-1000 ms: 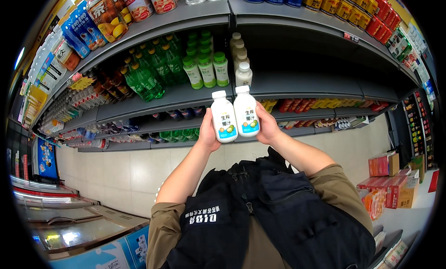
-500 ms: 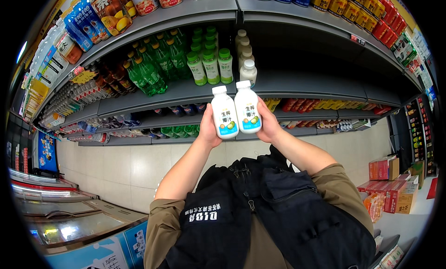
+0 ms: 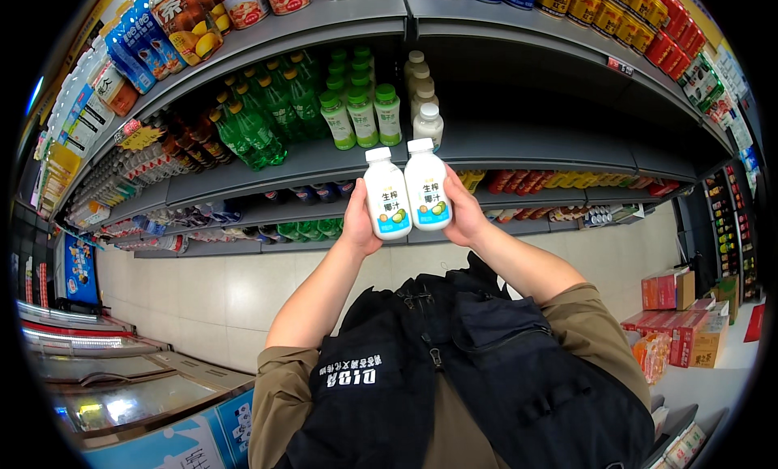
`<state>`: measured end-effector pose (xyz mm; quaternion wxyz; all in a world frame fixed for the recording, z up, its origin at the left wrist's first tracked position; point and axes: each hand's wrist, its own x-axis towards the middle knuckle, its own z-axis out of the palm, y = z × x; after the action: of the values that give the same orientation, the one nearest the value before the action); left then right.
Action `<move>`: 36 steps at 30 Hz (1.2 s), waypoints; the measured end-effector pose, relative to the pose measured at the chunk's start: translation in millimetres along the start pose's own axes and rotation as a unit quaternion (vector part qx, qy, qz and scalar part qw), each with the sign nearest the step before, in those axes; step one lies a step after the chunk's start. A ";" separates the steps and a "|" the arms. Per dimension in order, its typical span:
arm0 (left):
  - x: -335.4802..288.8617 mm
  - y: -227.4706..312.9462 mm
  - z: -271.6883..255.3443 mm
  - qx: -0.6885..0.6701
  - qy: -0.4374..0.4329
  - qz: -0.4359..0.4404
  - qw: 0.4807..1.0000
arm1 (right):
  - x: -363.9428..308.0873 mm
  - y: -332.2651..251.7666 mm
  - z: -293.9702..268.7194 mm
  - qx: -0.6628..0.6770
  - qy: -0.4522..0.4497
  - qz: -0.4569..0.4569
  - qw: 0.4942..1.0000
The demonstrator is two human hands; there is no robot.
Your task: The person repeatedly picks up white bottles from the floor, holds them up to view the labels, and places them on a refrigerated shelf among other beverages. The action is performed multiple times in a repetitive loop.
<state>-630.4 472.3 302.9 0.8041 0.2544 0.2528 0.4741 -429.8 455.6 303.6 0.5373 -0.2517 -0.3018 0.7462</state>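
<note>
My left hand (image 3: 359, 226) grips one white bottle (image 3: 386, 193), my right hand (image 3: 463, 214) the other (image 3: 427, 185), held side by side before the grey shelf (image 3: 519, 149). Neither is shelved yet; open space beside the pale bottles (image 3: 424, 104) looks unfilled.

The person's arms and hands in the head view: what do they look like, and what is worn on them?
Both forearms are bare, and the left hand and right hand wear no gloves; no watch or rings show. Short olive-brown sleeves cover the upper arms, under a black vest with zips, pockets and white lettering on the chest.
</note>
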 end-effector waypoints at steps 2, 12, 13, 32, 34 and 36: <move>2.1 -1.6 -3.0 -0.004 -0.004 -0.002 1.000 | 1.0 0.7 -0.4 0.004 0.001 0.001 1.000; 1.3 0.9 2.0 0.003 0.017 -0.006 1.000 | 3.5 1.6 -2.6 0.007 0.006 0.012 1.000; 0.6 1.6 3.2 0.005 0.018 -0.006 1.000 | 3.8 1.7 -2.7 0.007 0.006 0.012 1.000; -4.1 1.5 -0.8 0.003 0.021 0.010 1.000 | 6.0 5.6 0.3 0.015 -0.007 0.022 1.000; -3.6 1.2 -1.2 0.003 0.018 0.013 1.000 | 6.0 5.2 0.7 0.016 -0.009 0.022 1.000; -3.1 0.6 -1.5 0.006 0.016 0.017 1.000 | 5.9 5.0 0.6 0.019 -0.010 0.020 1.000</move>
<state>-633.1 470.1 302.6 0.7906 0.2556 0.2641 0.4898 -435.1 459.9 300.1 0.5241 -0.2401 -0.2872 0.7650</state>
